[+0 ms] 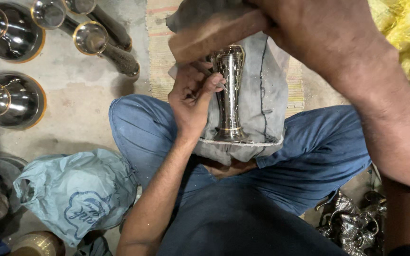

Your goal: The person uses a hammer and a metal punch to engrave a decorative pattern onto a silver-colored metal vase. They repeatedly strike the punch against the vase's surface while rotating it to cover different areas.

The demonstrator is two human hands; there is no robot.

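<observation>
Concrete floor workshop: left hand (193, 97) pinches tool against vase (228, 92), right hand (323, 33) grips mallet (214, 33); looks mid-engraving, careful tap needed.

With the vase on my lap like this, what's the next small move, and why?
Probably bring the right hand with its wooden tool down onto the vase. The left hand already steadies the vase on the grey cloth, and the tool is raised just above its top.

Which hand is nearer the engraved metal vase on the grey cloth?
Left. The left hand touches the engraved metal vase at its side; the right hand is above it, gripping a wooden handle.
</observation>
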